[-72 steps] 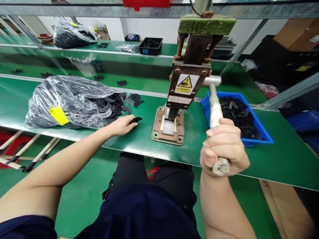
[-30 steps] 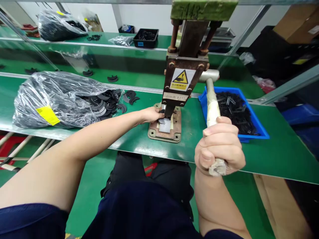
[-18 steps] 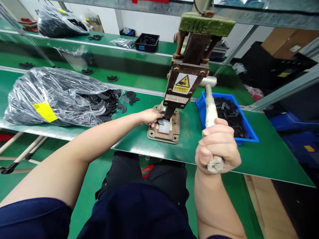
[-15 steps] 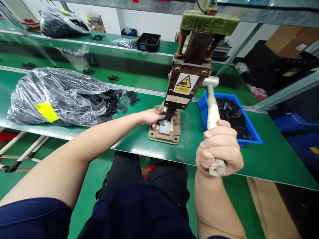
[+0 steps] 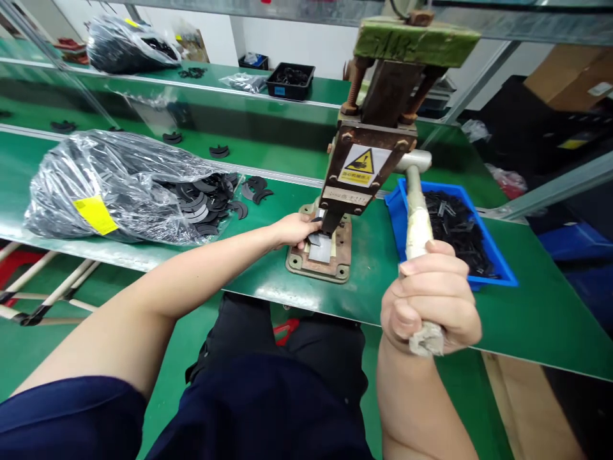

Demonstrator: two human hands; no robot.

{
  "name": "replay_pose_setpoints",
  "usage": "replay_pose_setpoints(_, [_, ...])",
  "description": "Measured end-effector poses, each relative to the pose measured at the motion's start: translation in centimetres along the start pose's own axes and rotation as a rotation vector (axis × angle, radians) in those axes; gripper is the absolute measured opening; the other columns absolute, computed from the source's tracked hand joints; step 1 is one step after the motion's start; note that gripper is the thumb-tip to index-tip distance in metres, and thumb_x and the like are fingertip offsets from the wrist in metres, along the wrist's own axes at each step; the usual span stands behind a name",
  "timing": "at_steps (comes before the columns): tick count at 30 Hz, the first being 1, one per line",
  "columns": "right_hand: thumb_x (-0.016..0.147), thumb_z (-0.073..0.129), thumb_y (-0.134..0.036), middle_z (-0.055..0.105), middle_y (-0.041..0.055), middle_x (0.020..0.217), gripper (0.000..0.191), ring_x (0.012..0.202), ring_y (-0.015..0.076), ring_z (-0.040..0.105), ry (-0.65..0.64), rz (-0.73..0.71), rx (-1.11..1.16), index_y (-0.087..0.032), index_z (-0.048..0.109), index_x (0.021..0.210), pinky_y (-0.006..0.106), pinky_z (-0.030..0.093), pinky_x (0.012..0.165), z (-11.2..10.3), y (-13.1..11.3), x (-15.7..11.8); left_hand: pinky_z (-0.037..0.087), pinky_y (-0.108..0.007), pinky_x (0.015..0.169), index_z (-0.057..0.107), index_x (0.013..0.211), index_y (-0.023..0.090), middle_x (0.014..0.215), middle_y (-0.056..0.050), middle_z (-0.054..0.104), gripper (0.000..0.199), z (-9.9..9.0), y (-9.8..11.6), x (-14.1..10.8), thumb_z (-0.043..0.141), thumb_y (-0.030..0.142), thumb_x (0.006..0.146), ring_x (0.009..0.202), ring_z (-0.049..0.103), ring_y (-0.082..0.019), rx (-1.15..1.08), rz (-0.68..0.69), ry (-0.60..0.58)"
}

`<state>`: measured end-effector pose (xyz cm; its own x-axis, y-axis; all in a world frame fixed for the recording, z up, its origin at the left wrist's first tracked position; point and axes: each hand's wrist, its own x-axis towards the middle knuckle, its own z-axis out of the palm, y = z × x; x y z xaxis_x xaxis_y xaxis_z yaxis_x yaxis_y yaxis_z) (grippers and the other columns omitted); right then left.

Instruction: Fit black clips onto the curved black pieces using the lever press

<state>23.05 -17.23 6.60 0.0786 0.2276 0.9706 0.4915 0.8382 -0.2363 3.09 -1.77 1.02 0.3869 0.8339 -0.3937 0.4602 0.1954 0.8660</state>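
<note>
My right hand (image 5: 433, 297) is wrapped round the pale, tape-covered lever handle (image 5: 417, 217) of a bench press (image 5: 366, 144). At the press base (image 5: 341, 262), my left hand (image 5: 295, 230) pinches a dark curved piece (image 5: 314, 239) under the ram (image 5: 332, 222). Part of that piece lies over a light metal plate (image 5: 322, 250); the fingers and the ram hide the rest. Similar black crescent-shaped pieces (image 5: 196, 203) spill from the mouth of a clear plastic bag (image 5: 110, 185) to the left.
A blue bin (image 5: 500, 271) of small black parts stands right of the press, behind my right hand. Several loose crescents (image 5: 219, 151) lie on the green surface behind. On the back shelf are a black tray (image 5: 290, 89) and another filled bag (image 5: 127, 48).
The whole view has shifted slightly, so the press appears a little further right. Both hands keep their grips, and the lever looks almost unmoved against the press.
</note>
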Motion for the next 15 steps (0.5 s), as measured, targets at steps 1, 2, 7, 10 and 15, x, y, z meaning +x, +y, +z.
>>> replay_pose_setpoints(1, [0.094,0.069,-0.036,0.062,-0.0059,0.068,0.035,0.081,0.0128,0.069,0.0,-0.003,0.0,-0.023,0.054,0.065,0.051,0.056,0.106,0.0,0.1,0.0,0.032,-0.023,0.042,0.064,0.085,0.019,0.051,0.002,0.056,0.039,0.2,-0.2,-0.4,0.07,0.055,0.099,0.039,0.051,-0.012,-0.017,0.019,0.015])
replay_pose_setpoints(2, [0.094,0.07,-0.037,0.063,-0.0059,0.068,0.036,0.081,0.0131,0.069,0.001,-0.004,-0.002,-0.023,0.054,0.064,0.051,0.057,0.105,0.0,0.1,0.0,0.036,-0.023,0.044,0.062,0.087,0.02,0.053,0.002,0.058,0.037,0.2,-0.5,-0.8,0.068,0.053,0.1,0.042,0.053,-0.012,-0.037,0.051,0.01])
replay_pose_setpoints(7, [0.093,0.071,-0.04,0.062,-0.0059,0.063,0.041,0.076,0.0132,0.068,0.024,-0.005,-0.016,-0.023,0.051,0.06,0.051,0.059,0.102,-0.1,0.6,-0.3,0.053,-0.026,0.066,0.069,0.099,0.019,0.082,-0.004,0.074,0.026,-3.5,-1.9,-1.5,0.068,0.045,0.099,0.07,0.069,-0.016,0.122,0.343,-0.063])
replay_pose_setpoints(10, [0.092,0.072,-0.042,0.061,-0.0062,0.061,0.042,0.073,0.0133,0.067,0.047,-0.011,-0.024,-0.024,0.051,0.06,0.051,0.06,0.101,0.0,0.7,-0.4,0.055,-0.03,0.083,0.076,0.1,0.019,0.099,-0.007,0.079,0.023,-9.3,-2.9,0.8,0.068,0.04,0.097,0.09,0.072,-0.021,0.482,0.341,0.35])
replay_pose_setpoints(15, [0.091,0.07,-0.044,0.06,-0.0076,0.06,0.04,0.07,0.0143,0.066,0.079,0.006,-0.056,-0.027,0.052,0.06,0.051,0.062,0.1,0.2,0.8,-0.6,0.052,-0.035,0.101,0.077,0.122,0.02,0.129,-0.012,0.078,0.036,-16.5,-4.9,5.8,0.07,0.045,0.096,0.118,0.07,-0.029,0.903,0.141,0.488])
